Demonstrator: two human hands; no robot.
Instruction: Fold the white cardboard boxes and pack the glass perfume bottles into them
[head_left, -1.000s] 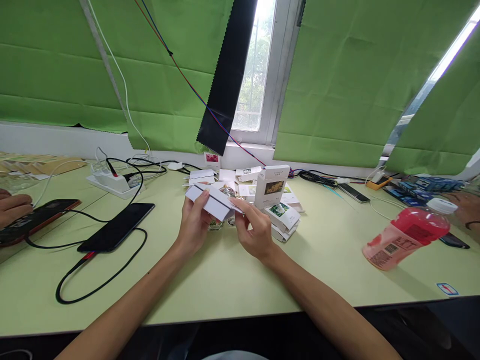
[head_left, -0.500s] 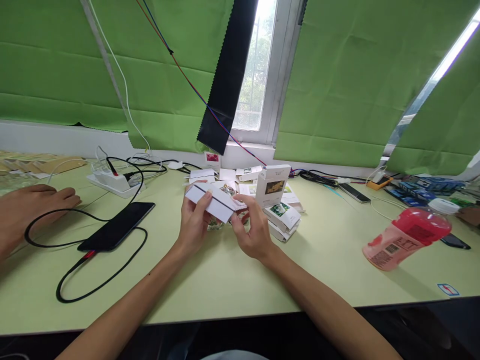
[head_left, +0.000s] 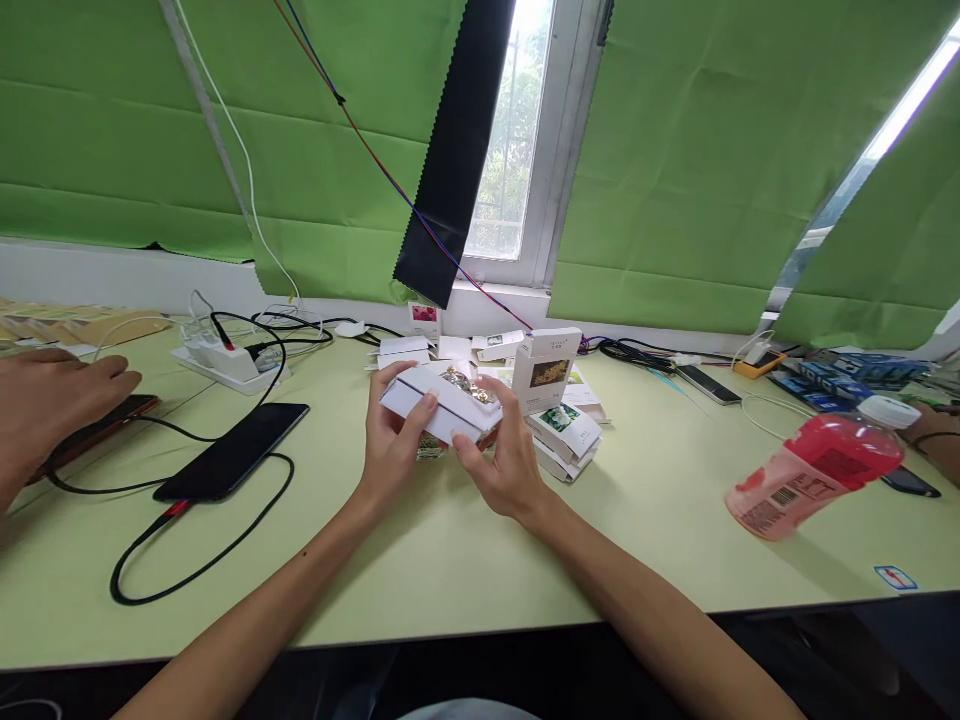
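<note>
White card is what I am holding: a small flat box (head_left: 439, 405) with a dark seam across its top face, raised just above the tabletop (head_left: 450, 560) about midway along its width, toward the far edge. My left hand (head_left: 394, 445) clamps its left end, thumb on top and fingers beneath; my right hand (head_left: 504, 462) cups the right end from below. Something gold and glittering (head_left: 466, 383) shows at the box's far rim, and I cannot tell whether it sits inside or just behind.

The grip looks light, so the box could tip and spill whatever it carries. Just beyond my hands stands an upright carton (head_left: 546, 372) beside a loose pile of small boxes (head_left: 564, 430); a careless nudge could topple them. A co-worker's hand (head_left: 52, 395) rests near the left edge, well apart.
</note>
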